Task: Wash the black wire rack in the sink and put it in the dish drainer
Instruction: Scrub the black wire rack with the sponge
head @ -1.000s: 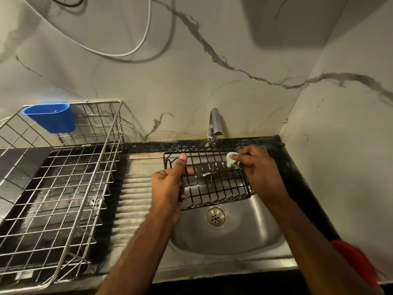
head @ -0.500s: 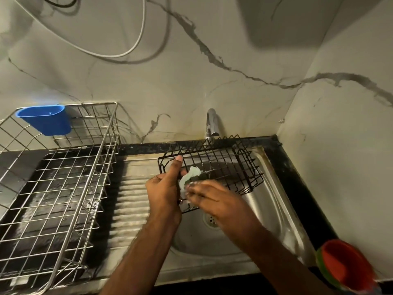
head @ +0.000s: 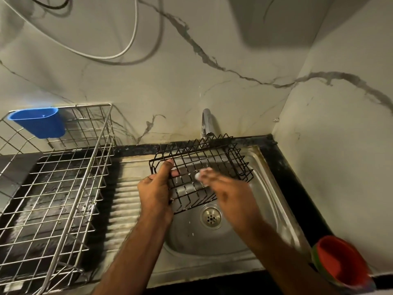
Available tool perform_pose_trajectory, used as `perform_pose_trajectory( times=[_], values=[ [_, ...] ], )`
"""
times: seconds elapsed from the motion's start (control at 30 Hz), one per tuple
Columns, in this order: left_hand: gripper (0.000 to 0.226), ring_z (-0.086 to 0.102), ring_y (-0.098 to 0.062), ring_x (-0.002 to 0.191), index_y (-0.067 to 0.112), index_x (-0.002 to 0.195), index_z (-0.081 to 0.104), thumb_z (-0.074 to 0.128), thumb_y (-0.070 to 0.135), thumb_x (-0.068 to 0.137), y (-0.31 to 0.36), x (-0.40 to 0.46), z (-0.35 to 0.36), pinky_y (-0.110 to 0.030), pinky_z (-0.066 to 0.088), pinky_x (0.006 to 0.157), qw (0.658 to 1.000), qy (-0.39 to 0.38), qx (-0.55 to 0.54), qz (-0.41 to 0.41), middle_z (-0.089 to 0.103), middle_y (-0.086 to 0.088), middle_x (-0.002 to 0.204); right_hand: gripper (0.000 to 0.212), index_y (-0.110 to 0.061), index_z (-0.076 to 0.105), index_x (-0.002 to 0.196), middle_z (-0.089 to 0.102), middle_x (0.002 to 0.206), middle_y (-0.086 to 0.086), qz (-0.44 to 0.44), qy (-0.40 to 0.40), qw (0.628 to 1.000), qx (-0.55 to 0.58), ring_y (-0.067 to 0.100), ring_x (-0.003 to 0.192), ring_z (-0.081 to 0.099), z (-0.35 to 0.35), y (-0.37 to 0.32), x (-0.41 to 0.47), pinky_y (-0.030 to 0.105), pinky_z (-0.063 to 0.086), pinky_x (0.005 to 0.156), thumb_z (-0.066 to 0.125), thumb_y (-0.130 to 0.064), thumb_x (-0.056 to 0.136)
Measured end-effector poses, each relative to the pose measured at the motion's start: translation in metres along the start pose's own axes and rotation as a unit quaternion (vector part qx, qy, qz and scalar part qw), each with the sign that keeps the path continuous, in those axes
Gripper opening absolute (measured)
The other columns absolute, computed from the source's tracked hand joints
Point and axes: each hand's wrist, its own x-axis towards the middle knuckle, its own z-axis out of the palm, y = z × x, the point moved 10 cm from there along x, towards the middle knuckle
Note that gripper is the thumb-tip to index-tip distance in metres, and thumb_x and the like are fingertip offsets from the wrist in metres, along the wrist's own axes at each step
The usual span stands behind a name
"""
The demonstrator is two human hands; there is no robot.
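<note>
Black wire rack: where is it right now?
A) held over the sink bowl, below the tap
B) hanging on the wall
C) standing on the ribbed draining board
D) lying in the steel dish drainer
A: the left hand grips the black wire rack over the sink, under the tap.

A home kitchen's washing-up corner.
A steel sink (head: 274, 196) with tap (head: 207, 123) sits in a black counter (head: 297, 179) beside a wire dish drainer (head: 63, 188), under marble-patterned wall tiles (head: 191, 77).
</note>
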Motion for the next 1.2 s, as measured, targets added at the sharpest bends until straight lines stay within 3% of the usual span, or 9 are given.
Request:
perform_pose_trajectory(
  times=[0.2, 0.33, 0.5, 0.6, 0.7, 0.87, 0.97, 1.07, 1.2],
  values=[
    [0.030, 0.062, -0.026, 0.055, 0.011, 0.058, 0.073, 0.080, 0.023, 0.085, -0.006, 0.004, 0.001, -0.025, 0.048, 0.049, 1.000, -0.014, 0.006, -0.005, 0.068, -0.010, 0.062, 0.049, -0.012, 0.064, 0.129, 0.062, 0.136, 0.005, -0.171, -0.092, 0.981, -0.013, 0.017, 0.131, 0.053, 0.021, -0.050, 0.003, 0.031, 0.036, 0.115, 0.036, -0.009, 0.089],
    [0.025, 0.042, -0.008, 0.030, 0.006, 0.070, 0.067, 0.075, 0.019, 0.089, 0.006, -0.002, -0.001, -0.014, 0.030, 0.032, 1.000, -0.011, 0.023, 0.013, 0.065, -0.002, 0.058, 0.039, -0.018, 0.061, 0.131, 0.059, 0.138, 0.000, -0.028, -0.023, 0.998, -0.042, 0.004, 0.129, 0.046, -0.017, 0.023, 0.018, 0.019, 0.033, 0.114, 0.044, -0.006, 0.098],
    [0.031, 0.035, -0.010, 0.030, 0.001, 0.071, 0.066, 0.075, 0.024, 0.090, 0.011, -0.002, -0.003, -0.014, 0.025, 0.031, 0.998, -0.027, 0.045, 0.027, 0.060, -0.013, 0.060, 0.028, -0.004, 0.071, 0.115, 0.073, 0.114, 0.009, 0.158, 0.098, 0.982, -0.022, 0.012, 0.104, 0.070, -0.061, 0.091, 0.030, -0.006, 0.034, 0.087, 0.052, 0.004, 0.096],
    [0.062, 0.046, -0.024, 0.057, -0.008, 0.083, 0.071, 0.085, 0.052, 0.077, 0.008, -0.007, 0.008, -0.027, 0.038, 0.048, 0.997, -0.053, 0.047, 0.035, 0.068, -0.032, 0.083, 0.033, -0.006, 0.067, 0.124, 0.069, 0.122, 0.013, 0.140, 0.112, 0.983, -0.046, 0.017, 0.104, 0.068, -0.051, 0.062, 0.036, -0.005, 0.038, 0.082, 0.055, 0.001, 0.094],
    [0.064, 0.044, -0.033, 0.064, 0.009, 0.063, 0.074, 0.080, 0.073, 0.068, 0.012, -0.013, 0.013, -0.040, 0.039, 0.055, 0.993, -0.041, 0.086, 0.068, 0.062, -0.027, 0.078, 0.043, -0.013, 0.060, 0.134, 0.056, 0.143, 0.005, 0.061, 0.044, 0.997, -0.020, 0.018, 0.134, 0.050, -0.010, 0.006, 0.039, 0.005, 0.024, 0.108, 0.051, 0.005, 0.096],
    [0.060, 0.053, -0.028, 0.061, 0.005, 0.062, 0.075, 0.075, 0.063, 0.079, 0.019, -0.012, 0.009, -0.034, 0.047, 0.058, 0.993, -0.032, 0.085, 0.071, 0.065, -0.023, 0.068, 0.063, -0.017, 0.044, 0.147, 0.038, 0.157, -0.001, -0.055, -0.006, 0.998, -0.018, 0.011, 0.149, 0.025, 0.013, -0.024, 0.036, 0.028, 0.021, 0.120, 0.052, 0.013, 0.091],
    [0.064, 0.054, -0.022, 0.047, 0.000, 0.066, 0.072, 0.076, 0.063, 0.075, 0.022, -0.012, 0.006, -0.029, 0.048, 0.051, 0.993, -0.031, 0.087, 0.076, 0.064, -0.016, 0.056, 0.072, -0.030, 0.037, 0.148, 0.032, 0.157, -0.012, -0.020, -0.001, 0.999, -0.025, 0.005, 0.145, 0.025, 0.000, 0.001, 0.035, 0.015, 0.013, 0.115, 0.046, 0.014, 0.092],
    [0.076, 0.061, -0.026, 0.050, -0.004, 0.082, 0.072, 0.081, 0.070, 0.067, 0.021, -0.013, 0.004, -0.040, 0.054, 0.056, 0.992, -0.033, 0.092, 0.078, 0.072, -0.020, 0.067, 0.046, -0.018, 0.054, 0.138, 0.050, 0.146, -0.001, 0.036, 0.052, 0.998, -0.028, -0.001, 0.130, 0.041, -0.025, 0.038, 0.031, 0.000, 0.022, 0.105, 0.048, 0.003, 0.098],
    [0.099, 0.064, -0.030, 0.058, -0.018, 0.105, 0.061, 0.079, 0.071, 0.068, 0.019, -0.018, 0.008, -0.046, 0.057, 0.060, 0.992, -0.039, 0.102, 0.063, 0.077, -0.016, 0.078, 0.040, -0.014, 0.061, 0.131, 0.059, 0.138, 0.002, 0.186, 0.125, 0.974, -0.040, 0.008, 0.126, 0.055, -0.054, 0.101, 0.030, 0.012, 0.033, 0.105, 0.054, 0.002, 0.095]
  ],
)
